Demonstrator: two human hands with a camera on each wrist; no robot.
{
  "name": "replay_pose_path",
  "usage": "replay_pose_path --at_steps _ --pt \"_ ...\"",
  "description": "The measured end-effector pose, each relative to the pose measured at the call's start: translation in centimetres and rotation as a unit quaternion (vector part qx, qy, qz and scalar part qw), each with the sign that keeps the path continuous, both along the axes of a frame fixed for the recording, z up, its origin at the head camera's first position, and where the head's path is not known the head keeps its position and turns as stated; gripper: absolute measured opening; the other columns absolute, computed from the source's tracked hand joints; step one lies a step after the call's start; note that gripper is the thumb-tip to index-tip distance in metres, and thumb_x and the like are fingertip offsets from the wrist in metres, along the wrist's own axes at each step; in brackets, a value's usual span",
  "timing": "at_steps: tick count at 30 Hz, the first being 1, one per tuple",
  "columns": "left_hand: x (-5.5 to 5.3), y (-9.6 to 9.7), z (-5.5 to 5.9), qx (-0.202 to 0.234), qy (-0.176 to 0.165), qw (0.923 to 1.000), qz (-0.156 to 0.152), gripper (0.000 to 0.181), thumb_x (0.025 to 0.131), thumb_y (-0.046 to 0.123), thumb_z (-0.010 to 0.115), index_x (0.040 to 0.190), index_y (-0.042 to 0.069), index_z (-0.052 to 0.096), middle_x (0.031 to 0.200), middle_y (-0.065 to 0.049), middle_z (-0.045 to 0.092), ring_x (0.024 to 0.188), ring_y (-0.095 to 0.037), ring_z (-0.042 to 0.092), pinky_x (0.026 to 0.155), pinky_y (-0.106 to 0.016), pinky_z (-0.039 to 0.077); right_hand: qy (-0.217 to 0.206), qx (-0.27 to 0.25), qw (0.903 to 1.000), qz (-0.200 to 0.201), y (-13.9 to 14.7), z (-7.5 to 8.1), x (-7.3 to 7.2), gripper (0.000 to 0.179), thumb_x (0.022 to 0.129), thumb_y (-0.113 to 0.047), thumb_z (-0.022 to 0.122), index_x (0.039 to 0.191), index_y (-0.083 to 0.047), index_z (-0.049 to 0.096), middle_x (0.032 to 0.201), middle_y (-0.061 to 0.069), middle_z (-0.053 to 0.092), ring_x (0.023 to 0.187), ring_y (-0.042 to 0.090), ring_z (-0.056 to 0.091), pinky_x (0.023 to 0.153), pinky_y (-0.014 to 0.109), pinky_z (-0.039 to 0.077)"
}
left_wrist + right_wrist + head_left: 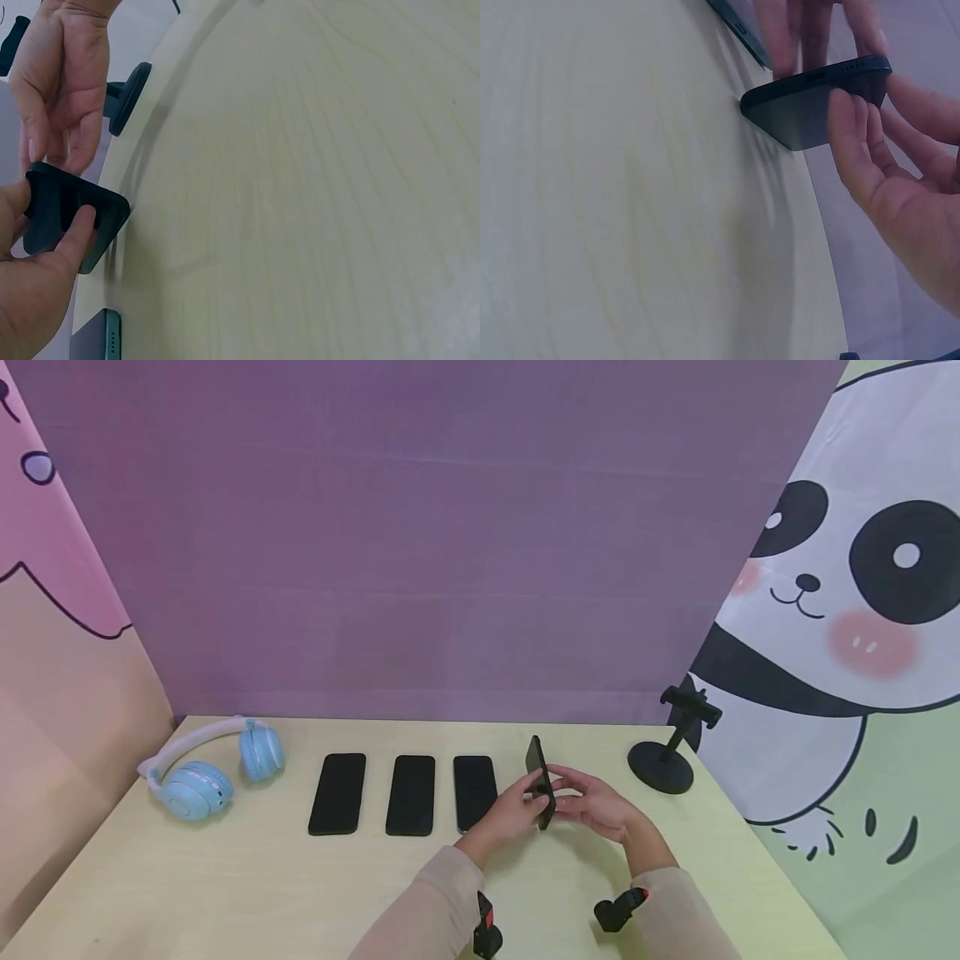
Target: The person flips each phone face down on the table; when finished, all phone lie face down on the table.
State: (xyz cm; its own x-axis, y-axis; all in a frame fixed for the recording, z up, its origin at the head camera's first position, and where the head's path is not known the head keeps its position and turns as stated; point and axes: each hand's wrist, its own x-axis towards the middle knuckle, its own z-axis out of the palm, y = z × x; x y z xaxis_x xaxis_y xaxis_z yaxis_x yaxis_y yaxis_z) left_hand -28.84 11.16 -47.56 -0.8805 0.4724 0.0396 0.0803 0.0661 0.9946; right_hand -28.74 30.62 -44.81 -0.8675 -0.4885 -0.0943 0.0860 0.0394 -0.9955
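Observation:
A dark smartphone [539, 777] stands tilted on its edge above the table, between my two hands. My left hand [512, 814] grips it from the left, and its thumb lies across the dark side in the left wrist view. From the right, my right hand [600, 806] holds the phone with its fingertips at the face and edge. The port end of the phone [817, 77] faces the camera in the right wrist view. Left of it three more dark phones lie flat in a row: one [474, 789] closest to my left hand, then a second [410, 795] and a third [337, 794].
Light blue headphones [198, 785] lie at the table's far left. A black phone stand [662, 766] with a round base is at the right rear edge. Behind the table [247, 885] hangs a purple cloth [435, 543].

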Motion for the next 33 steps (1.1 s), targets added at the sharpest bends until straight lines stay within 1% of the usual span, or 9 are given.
replay_pose_path --at_steps 2,5,9,15,19,21,25,29,33 --pt "-0.1 0.1 0.1 0.012 -0.009 0.9999 0.008 0.05 0.103 0.012 0.05 0.15 0.007 0.035 0.139 -0.017 0.045 0.121 -0.029 0.053 0.09 -0.037 0.05 -0.002 -0.001 1.0 -0.003 -0.1 -0.2 0.0 0.064 0.097 0.008 0.05 0.151 0.007 0.018 0.125 0.021 0.037 0.104 0.019 0.058 0.097 0.043 0.045" --pt "-0.1 0.2 0.2 0.018 -0.018 0.9995 0.02 0.051 0.103 0.012 0.051 0.15 0.005 0.033 0.138 -0.018 0.045 0.119 -0.029 0.055 0.089 -0.037 0.051 0.003 0.0 1.0 -0.001 -0.2 -0.4 0.0 0.062 0.097 0.005 0.052 0.151 0.007 0.02 0.124 0.019 0.038 0.105 0.018 0.057 0.097 0.044 0.044" --pt "-0.1 0.3 0.1 0.01 -0.014 0.999 0.042 0.054 0.101 0.013 0.055 0.149 0.002 0.032 0.138 -0.021 0.045 0.117 -0.03 0.056 0.086 -0.038 0.052 0.006 0.004 1.0 -0.001 -0.4 -0.7 0.0 0.062 0.097 0.002 0.055 0.15 0.008 0.022 0.124 0.017 0.042 0.107 0.018 0.056 0.096 0.043 0.045" --pt "-0.2 0.1 0.1 -0.026 0.02 0.9964 0.077 0.055 0.099 0.015 0.058 0.148 0.003 0.034 0.136 -0.019 0.05 0.12 -0.03 0.054 0.09 -0.04 0.049 -0.006 0.022 0.9996 -0.018 -0.8 -1.1 0.0 0.061 0.096 0.007 0.052 0.149 0.011 0.021 0.123 0.017 0.047 0.104 0.018 0.056 0.093 0.037 0.047" --pt "-0.2 -0.1 0.1 -0.046 0.041 0.9947 0.083 0.05 0.099 0.01 0.057 0.145 0.0 0.039 0.135 -0.02 0.051 0.118 -0.03 0.055 0.09 -0.038 0.05 -0.008 0.053 0.9979 -0.036 -0.8 -1.3 0.0 0.063 0.093 0.007 0.054 0.148 0.012 0.022 0.124 0.021 0.045 0.1 0.019 0.054 0.089 0.034 0.047" --pt "-0.1 -0.3 0.1 -0.064 0.056 0.9928 0.084 0.048 0.098 0.007 0.058 0.142 -0.002 0.042 0.134 -0.022 0.052 0.116 -0.031 0.057 0.09 -0.038 0.05 -0.004 0.071 0.9964 -0.046 -0.9 -1.3 0.0 0.063 0.093 0.006 0.055 0.147 0.012 0.024 0.125 0.024 0.044 0.1 0.02 0.054 0.089 0.034 0.047" --pt "-0.1 -0.4 -0.1 -0.108 0.08 0.9868 0.091 0.046 0.096 0.007 0.061 0.138 -0.004 0.047 0.131 -0.022 0.056 0.111 -0.029 0.061 0.088 -0.037 0.05 0.009 0.114 0.9903 -0.078 -1.1 -1.5 0.0 0.059 0.092 0.004 0.057 0.144 0.013 0.03 0.121 0.026 0.046 0.1 0.022 0.055 0.087 0.035 0.047" --pt "-0.3 -0.4 -0.2 -0.151 0.101 0.9784 0.099 0.047 0.094 0.008 0.064 0.136 -0.006 0.05 0.119 -0.019 0.063 0.101 -0.025 0.064 0.086 -0.037 0.051 0.019 0.165 0.9787 -0.121 -1.5 -1.7 -0.1 0.057 0.088 0.006 0.063 0.139 0.014 0.039 0.11 0.022 0.05 0.091 0.023 0.055 0.082 0.035 0.05" --pt "-0.3 -0.3 -0.1 -0.198 0.117 0.9671 0.108 0.047 0.092 0.008 0.066 0.134 -0.007 0.052 0.122 -0.021 0.061 0.11 -0.029 0.059 0.094 -0.042 0.046 0.023 0.203 0.9675 -0.149 -1.7 -1.9 -0.2 0.056 0.085 0.008 0.066 0.136 0.015 0.043 0.102 0.019 0.052 0.086 0.023 0.055 0.079 0.034 0.051"
